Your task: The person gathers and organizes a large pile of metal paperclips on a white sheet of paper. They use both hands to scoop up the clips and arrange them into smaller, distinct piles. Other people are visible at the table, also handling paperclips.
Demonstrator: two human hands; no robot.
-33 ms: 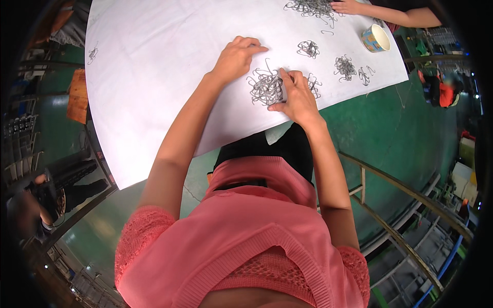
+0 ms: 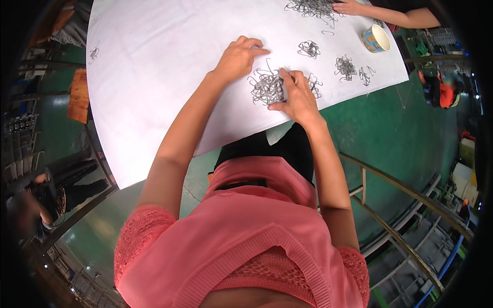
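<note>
A tangled pile of thin, dark metal wire hooks (image 2: 266,88) lies on the white-covered table (image 2: 154,77) in front of me. My right hand (image 2: 300,100) rests at the pile's right edge, thumb and fingers apart, the thumb low and the fingertips higher up. Just above and left of the pile is my left hand (image 2: 236,60), with a finger stretched out to the right over the cloth and nothing visible in it. Partly behind my right hand shows a smaller cluster of hooks (image 2: 314,86); its near part is hidden.
Further heaps of hooks lie on the table: a small one (image 2: 308,49), another to the right (image 2: 345,68), and a large one (image 2: 310,7) at the far side beside another person's hand (image 2: 349,7). A patterned paper cup (image 2: 376,39) stands far right. Metal rails (image 2: 400,192) run below right.
</note>
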